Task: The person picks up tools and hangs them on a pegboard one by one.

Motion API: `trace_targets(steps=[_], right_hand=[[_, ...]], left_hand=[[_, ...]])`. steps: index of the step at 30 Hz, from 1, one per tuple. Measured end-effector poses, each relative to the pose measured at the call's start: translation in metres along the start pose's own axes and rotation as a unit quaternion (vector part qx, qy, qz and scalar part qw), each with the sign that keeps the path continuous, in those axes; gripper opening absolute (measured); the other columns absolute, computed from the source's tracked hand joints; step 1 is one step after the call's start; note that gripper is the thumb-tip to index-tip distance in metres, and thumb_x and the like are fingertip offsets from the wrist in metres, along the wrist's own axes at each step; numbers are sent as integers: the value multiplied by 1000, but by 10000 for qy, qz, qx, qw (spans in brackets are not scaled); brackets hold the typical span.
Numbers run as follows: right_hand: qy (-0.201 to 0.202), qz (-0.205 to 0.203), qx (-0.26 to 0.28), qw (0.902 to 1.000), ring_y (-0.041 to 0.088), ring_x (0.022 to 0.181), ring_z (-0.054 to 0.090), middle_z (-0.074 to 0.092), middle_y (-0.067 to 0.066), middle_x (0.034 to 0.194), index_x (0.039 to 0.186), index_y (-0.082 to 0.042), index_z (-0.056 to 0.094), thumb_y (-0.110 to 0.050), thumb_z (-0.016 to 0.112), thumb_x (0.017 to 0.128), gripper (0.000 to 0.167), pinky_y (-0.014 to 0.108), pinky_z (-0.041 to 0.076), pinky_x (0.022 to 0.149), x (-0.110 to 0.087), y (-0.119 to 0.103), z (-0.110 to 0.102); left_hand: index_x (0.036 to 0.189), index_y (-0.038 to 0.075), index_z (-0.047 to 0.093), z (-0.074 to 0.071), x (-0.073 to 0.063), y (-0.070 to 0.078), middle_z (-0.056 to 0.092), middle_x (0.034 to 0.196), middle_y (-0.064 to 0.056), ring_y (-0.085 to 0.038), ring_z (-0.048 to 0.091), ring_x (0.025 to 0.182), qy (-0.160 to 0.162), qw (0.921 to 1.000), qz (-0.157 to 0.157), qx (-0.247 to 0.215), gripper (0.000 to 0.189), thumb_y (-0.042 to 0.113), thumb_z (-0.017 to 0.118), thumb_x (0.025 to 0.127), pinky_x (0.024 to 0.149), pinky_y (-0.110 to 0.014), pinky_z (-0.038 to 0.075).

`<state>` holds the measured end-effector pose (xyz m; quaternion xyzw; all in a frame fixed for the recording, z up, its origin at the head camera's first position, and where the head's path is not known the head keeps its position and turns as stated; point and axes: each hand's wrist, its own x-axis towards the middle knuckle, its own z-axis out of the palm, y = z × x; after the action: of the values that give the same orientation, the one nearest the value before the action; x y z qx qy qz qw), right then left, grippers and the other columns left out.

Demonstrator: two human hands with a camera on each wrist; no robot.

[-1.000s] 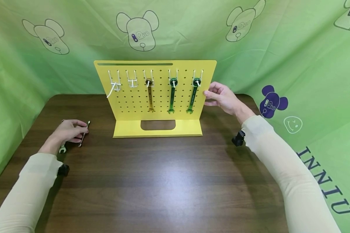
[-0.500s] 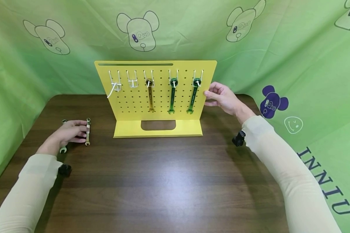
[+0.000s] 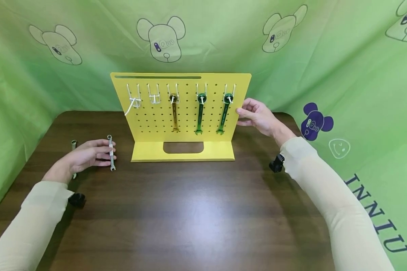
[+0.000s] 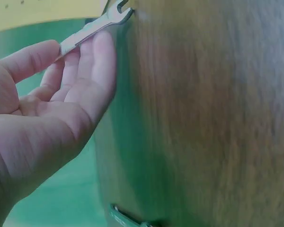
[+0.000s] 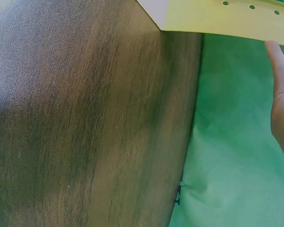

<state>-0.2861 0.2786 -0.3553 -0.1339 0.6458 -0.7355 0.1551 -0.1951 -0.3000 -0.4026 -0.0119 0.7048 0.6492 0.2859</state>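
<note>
My left hand (image 3: 88,155) pinches a silver combination wrench (image 3: 111,153) between thumb and fingers, its ring end up and its open end down. The left wrist view has that wrench (image 4: 85,34) across the fingertips, with the thumb on its shank. A second wrench (image 3: 74,144) lies on the table, partly hidden behind the left hand. My right hand (image 3: 259,116) holds the right edge of a yellow pegboard stand (image 3: 149,150), thumb in front and fingers behind. On the board hang an amber wrench (image 3: 175,114) and two green wrenches (image 3: 199,116), each by its ring end.
White double hooks run along the board's upper part; the two at left, one hook (image 3: 133,101) and its neighbour (image 3: 154,98), bear no wrench. The brown wooden table (image 3: 190,210) reaches back to a green printed curtain (image 3: 217,37).
My left hand has brought the wrench up and to the right, turning it so its face shows. The right hand keeps its hold on the board. The head view has tipped slightly.
</note>
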Motion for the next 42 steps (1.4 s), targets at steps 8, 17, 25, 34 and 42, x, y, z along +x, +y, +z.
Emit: trace_targets(steps=[8, 17, 25, 34, 42], right_hand=[[103, 6, -133, 9999, 22, 95, 70, 67, 9, 103, 101, -7, 64, -2, 65, 99, 5, 43, 59, 88, -9, 2, -4], [53, -20, -181, 9998, 22, 93, 70, 66, 10, 101, 101, -7, 63, -3, 65, 99, 5, 42, 60, 87, 3, 0, 5], [130, 39, -155, 9998, 22, 94, 69, 65, 9, 101, 99, -8, 64, -2, 65, 99, 6, 43, 59, 88, 2, 0, 3], [107, 39, -130, 9999, 22, 94, 70, 66, 8, 102, 100, -8, 64, -2, 66, 98, 6, 42, 59, 88, -3, -2, 0], [70, 25, -16, 10000, 22, 94, 70, 66, 7, 102, 99, -8, 64, 0, 64, 99, 7, 42, 59, 87, 0, 0, 0]], left_hand=[[128, 2, 53, 21, 5, 5, 65, 110, -8, -23, 70, 100, -312, 9991, 234, 145, 26, 15, 57, 106, 85, -39, 60], [125, 4, 59, 29, 0, 10, 67, 112, -8, -24, 70, 99, -469, 9972, 582, -95, 21, 11, 56, 106, 86, -40, 60], [126, 1, 57, 42, 9, 21, 65, 111, -9, -23, 69, 96, -571, 9958, 705, -95, 22, 11, 55, 106, 84, -40, 60], [127, 0, 54, 63, 25, 34, 65, 109, -7, -21, 67, 94, -635, 9953, 726, 20, 25, 13, 56, 106, 86, -39, 59], [125, 0, 51, 77, 32, 46, 63, 111, -4, -18, 66, 95, -651, 9940, 879, -29, 24, 13, 56, 106, 89, -38, 58]])
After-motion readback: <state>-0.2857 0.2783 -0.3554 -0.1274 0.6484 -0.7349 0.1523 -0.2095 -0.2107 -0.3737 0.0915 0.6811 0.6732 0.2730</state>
